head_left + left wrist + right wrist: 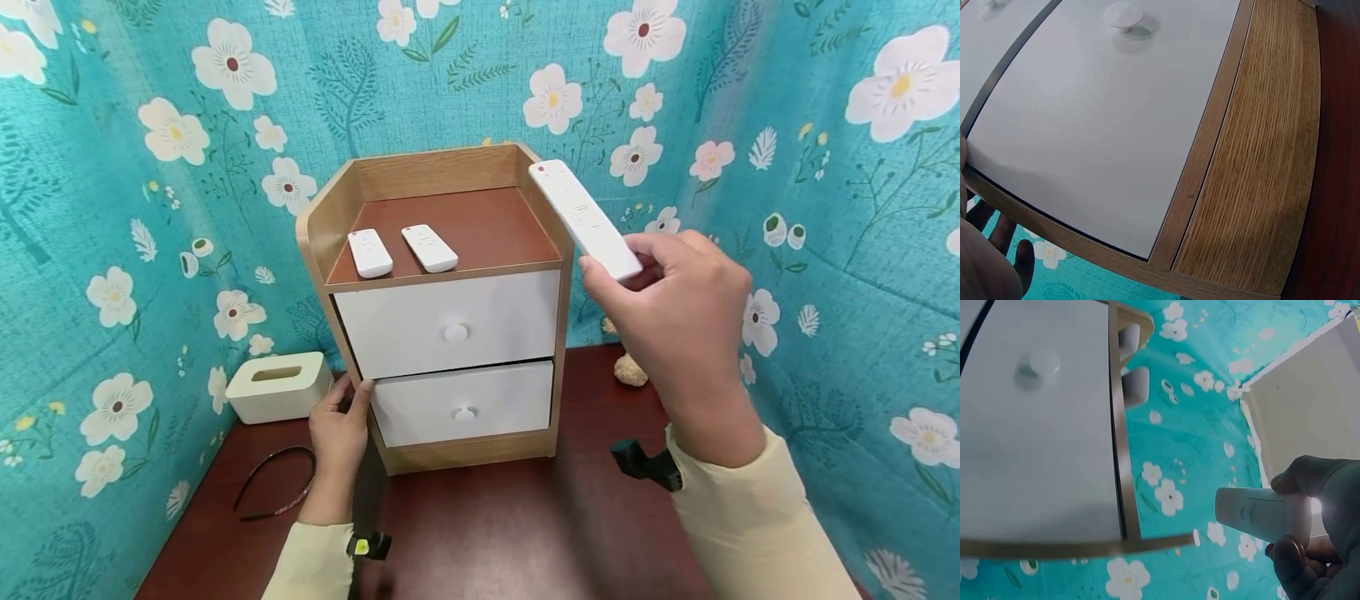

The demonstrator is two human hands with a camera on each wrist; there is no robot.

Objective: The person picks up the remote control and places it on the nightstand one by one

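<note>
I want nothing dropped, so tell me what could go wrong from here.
The right hand holds its remote near one end, with the rest sticking out, so it might tip or slip.

The left remote and middle remote lie close to the front edge of the cabinet top, which has no raised rim there; a nudge could send one off.

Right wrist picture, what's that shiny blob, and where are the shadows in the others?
Right wrist: white glare at the end of the held remote, by the fingers, source unclear; left wrist: soft shadow beside a drawer knob; head: soft-edged shadows on the table.
</note>
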